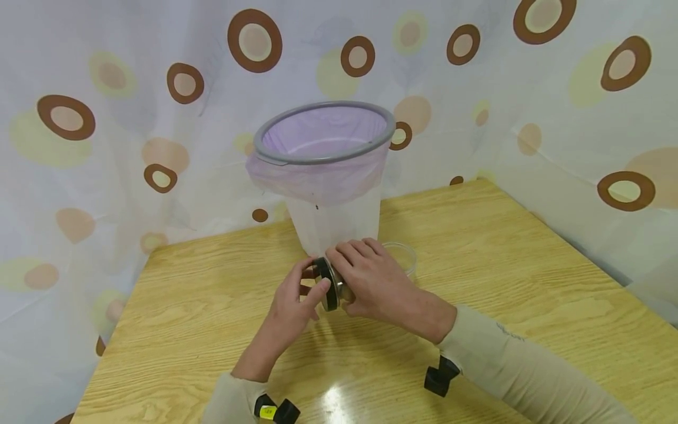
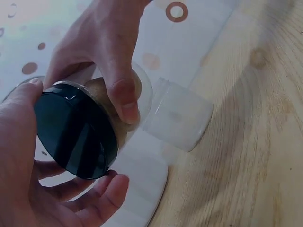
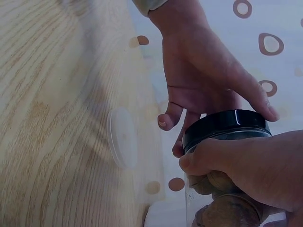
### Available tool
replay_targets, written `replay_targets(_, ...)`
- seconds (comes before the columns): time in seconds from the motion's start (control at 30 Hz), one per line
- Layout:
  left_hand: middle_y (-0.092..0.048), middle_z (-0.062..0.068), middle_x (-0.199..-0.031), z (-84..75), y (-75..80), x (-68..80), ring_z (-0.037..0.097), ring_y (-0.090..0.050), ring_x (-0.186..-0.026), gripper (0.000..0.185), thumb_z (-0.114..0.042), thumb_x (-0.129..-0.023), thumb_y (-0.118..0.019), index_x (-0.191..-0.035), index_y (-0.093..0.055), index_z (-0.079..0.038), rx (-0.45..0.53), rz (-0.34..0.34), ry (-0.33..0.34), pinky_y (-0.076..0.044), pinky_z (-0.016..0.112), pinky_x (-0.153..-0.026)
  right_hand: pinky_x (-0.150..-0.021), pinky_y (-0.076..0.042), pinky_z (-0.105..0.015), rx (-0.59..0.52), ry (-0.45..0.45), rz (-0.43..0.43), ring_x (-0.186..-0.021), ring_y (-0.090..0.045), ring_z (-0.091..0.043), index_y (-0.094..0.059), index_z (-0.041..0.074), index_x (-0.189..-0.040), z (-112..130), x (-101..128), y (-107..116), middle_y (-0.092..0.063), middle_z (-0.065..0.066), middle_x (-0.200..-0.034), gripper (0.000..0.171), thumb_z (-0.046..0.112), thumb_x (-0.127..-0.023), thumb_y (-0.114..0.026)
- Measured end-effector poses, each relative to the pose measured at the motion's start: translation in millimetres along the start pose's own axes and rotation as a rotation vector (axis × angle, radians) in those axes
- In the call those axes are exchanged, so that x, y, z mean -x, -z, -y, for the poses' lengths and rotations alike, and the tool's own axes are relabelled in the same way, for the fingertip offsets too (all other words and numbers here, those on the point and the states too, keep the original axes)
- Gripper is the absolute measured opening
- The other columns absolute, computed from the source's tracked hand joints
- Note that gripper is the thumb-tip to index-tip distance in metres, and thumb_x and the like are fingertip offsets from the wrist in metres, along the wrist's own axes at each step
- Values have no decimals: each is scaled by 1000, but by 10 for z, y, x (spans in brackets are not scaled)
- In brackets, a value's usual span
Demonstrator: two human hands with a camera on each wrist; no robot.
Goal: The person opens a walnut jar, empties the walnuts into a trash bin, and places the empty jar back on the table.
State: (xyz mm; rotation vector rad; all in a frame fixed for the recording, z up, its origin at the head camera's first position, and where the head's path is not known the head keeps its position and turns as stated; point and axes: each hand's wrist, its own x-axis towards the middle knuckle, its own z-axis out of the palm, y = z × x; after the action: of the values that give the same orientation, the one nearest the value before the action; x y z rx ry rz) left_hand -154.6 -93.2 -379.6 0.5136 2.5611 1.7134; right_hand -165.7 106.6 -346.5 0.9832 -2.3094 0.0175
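Observation:
A clear jar [image 3: 222, 198] with a black lid [image 1: 327, 284] and brown lumpy contents is held tilted just above the wooden table [image 1: 201, 306]. My right hand [image 1: 371, 277] grips the jar's body, thumb [image 2: 124, 99] across the glass. My left hand [image 1: 295, 295] curls its fingers round the lid [image 2: 75, 132], which sits on the jar's mouth. The right wrist view shows the lid [image 3: 227, 124] between both hands. Most of the jar is hidden by the right hand in the head view.
An empty clear container [image 1: 401, 254] [image 2: 177, 120] stands on the table just behind my right hand. A white bin with a grey rim [image 1: 318, 159] and a purple bag stands at the table's back edge. A patterned curtain surrounds the table.

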Motion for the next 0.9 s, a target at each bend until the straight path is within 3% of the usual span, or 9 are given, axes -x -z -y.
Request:
replay_targets(0.13, -40, 10, -149, -10, 7, 15, 27, -52, -125, 68, -38, -95, -63, -153, -28, -27, -7, 11, -51, -57, 39, -86, -93, -49, -42, 0, -2, -4, -104, -60, -24, -55, 10, -127, -5, -2, 5, -63, -5, -115, 78, 34, -60, -88)
replay_targets(0.23, -32, 9, -153, -4, 16, 24, 25, -41, -137, 83, -28, -89, -73, -155, -24, -24, -53, 12, -183, -52, 44, -99, -94, -49, -42, 4, 1, -9, -105, -60, -25, -55, 9, -127, -12, -4, 5, -63, -5, -115, 79, 35, -60, -88)
replay_targets(0.37, -29, 10, -153, 37, 29, 11, 26, -37, -138, 91, -13, -81, -82, -154, -27, -15, -137, 12, -394, -53, 46, -99, -94, -49, -42, 3, 3, -10, -104, -60, -25, -55, 10, -127, -17, -4, 9, -62, -5, -115, 79, 37, -60, -88)
replay_targets(0.47, -28, 13, -154, 74, 36, 3, 29, -37, -138, 90, -5, -78, -82, -151, -31, -11, -169, 6, -488, -54, 47, -96, -94, -49, -42, -1, 4, -5, -104, -60, -24, -55, 10, -127, -16, -9, 9, -62, -5, -115, 81, 39, -60, -89)
replay_targets(0.63, -29, 16, -154, 93, 49, 5, 29, -40, -137, 88, -1, -78, -81, -151, -32, -12, -174, 6, -523, -55, 46, -94, -95, -49, -43, -14, 5, -5, -105, -60, -24, -54, 10, -128, -15, -20, 3, -62, -5, -116, 82, 38, -60, -89)
replay_targets(0.77, -35, 11, -150, 73, 62, 9, 26, -46, -131, 88, -6, -79, -81, -151, -32, -14, -170, 3, -485, -57, 43, -91, -95, -49, -42, -16, 7, -3, -106, -60, -25, -54, 10, -128, -15, -20, 9, -62, -5, -116, 81, 37, -60, -88)
replay_targets(0.9, -40, 7, -144, 41, 80, 27, 26, -51, -125, 87, -12, -81, -82, -152, -33, -16, -150, -21, -400, -58, 38, -87, -96, -49, -43, -14, 0, 10, -107, -60, -25, -54, 10, -129, -14, -21, 19, -63, -6, -118, 82, 38, -61, -88)
